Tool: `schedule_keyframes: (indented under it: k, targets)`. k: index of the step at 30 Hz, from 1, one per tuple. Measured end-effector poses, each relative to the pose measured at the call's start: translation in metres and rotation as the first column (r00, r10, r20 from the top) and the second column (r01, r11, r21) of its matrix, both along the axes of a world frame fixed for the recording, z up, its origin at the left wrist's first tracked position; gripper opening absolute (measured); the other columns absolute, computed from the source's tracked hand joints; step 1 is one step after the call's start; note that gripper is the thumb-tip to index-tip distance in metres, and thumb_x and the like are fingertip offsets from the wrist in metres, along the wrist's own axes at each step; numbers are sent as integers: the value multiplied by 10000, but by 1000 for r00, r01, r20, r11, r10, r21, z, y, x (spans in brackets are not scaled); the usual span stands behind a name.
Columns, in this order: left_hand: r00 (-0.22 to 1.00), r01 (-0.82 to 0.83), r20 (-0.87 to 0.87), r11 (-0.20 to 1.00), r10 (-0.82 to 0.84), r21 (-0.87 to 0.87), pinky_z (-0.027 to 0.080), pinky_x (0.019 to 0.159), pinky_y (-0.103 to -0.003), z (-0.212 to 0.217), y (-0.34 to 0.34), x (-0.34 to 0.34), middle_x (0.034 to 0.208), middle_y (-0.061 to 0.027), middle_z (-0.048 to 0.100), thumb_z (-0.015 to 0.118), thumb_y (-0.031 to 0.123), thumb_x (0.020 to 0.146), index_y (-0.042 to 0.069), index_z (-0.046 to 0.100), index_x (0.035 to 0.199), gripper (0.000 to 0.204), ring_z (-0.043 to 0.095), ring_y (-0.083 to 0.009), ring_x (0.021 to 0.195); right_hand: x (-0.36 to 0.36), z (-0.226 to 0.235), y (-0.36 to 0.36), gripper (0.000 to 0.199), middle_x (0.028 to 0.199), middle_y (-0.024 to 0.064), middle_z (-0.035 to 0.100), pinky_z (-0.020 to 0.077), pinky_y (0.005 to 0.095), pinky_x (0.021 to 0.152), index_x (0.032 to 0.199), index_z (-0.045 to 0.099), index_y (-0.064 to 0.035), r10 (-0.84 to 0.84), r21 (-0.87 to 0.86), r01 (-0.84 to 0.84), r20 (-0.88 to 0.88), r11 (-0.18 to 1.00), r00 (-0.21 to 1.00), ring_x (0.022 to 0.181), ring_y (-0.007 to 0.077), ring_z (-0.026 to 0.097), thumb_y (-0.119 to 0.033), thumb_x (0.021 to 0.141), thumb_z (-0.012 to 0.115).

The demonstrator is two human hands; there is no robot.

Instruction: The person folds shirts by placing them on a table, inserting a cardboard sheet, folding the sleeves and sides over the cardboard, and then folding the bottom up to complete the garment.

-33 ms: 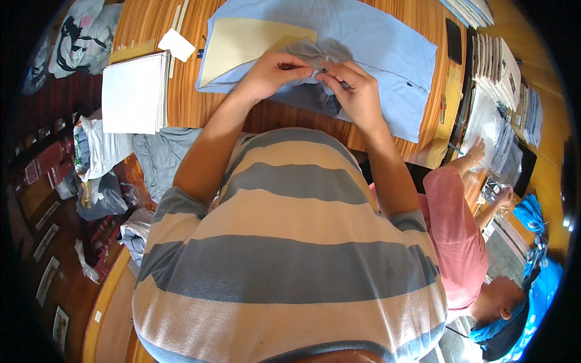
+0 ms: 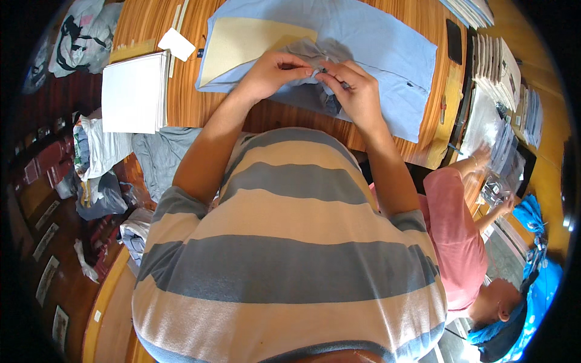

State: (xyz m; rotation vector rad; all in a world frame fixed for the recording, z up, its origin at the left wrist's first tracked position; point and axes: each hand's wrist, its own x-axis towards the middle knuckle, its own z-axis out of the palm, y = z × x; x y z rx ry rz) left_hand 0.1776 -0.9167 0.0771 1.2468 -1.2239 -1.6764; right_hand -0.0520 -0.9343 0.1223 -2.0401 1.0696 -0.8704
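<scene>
A light blue cloth (image 2: 381,36) lies spread over the wooden table in front of me, with a flat beige sheet (image 2: 242,45) on its left part. Bunched grey fabric (image 2: 301,48) rises in the middle, its darker folds hanging toward the table's near edge. My left hand (image 2: 275,74) pinches this fabric between thumb and forefinger. Close beside it, my right hand (image 2: 357,91) is also closed in a pinch on the fabric. The fingertips almost meet; the small detail between them is too fine to make out.
A stack of white sheets (image 2: 134,94) and a white card (image 2: 177,44) are on the left. A black phone (image 2: 454,41) and stacked booklets (image 2: 493,66) lie on the right. A co-worker in a pink top (image 2: 451,224) handles clear plastic packets (image 2: 496,189) nearby.
My hands and the grey fabric stay practically in place. At the right, the co-worker's hands have shifted slightly among the plastic packets.
</scene>
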Motion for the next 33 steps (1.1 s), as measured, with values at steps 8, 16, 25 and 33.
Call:
schedule_keyframes:
  k: [8,16,25,33]
  targets:
    - [994,10,111,984,11,-178,537,801,-282,2,7,-7,1001,-53,784,818,194,952,24,790,1131,249,670,-105,896,-6,-2,-7,138,904,98,739,571,338,685,1040,796,-31,70,63,-67,-39,996,997,755,249,714,-61,906,795]
    - [971,-63,208,964,118,-257,529,816,-275,-2,13,-19,1066,-27,757,750,203,1010,12,728,1222,287,654,-91,944,5,3,-1,90,925,120,742,592,365,679,1014,781,-44,-78,-11,78,-55,997,995,790,295,731,-55,931,749]
    - [969,-42,226,963,104,-264,548,847,-299,-14,14,-20,1085,-55,763,743,189,999,-2,714,1225,297,676,-121,968,11,-16,4,88,946,148,744,588,424,695,1007,745,-27,-119,-133,99,-149,986,982,798,358,721,-94,955,722]
    - [909,-124,287,853,303,-507,580,833,-333,-13,5,-23,990,-121,773,813,186,871,24,764,1074,265,742,-238,933,6,-5,-15,161,904,138,761,549,320,688,1088,759,-5,-52,343,93,-128,935,990,723,162,678,-135,1011,705]
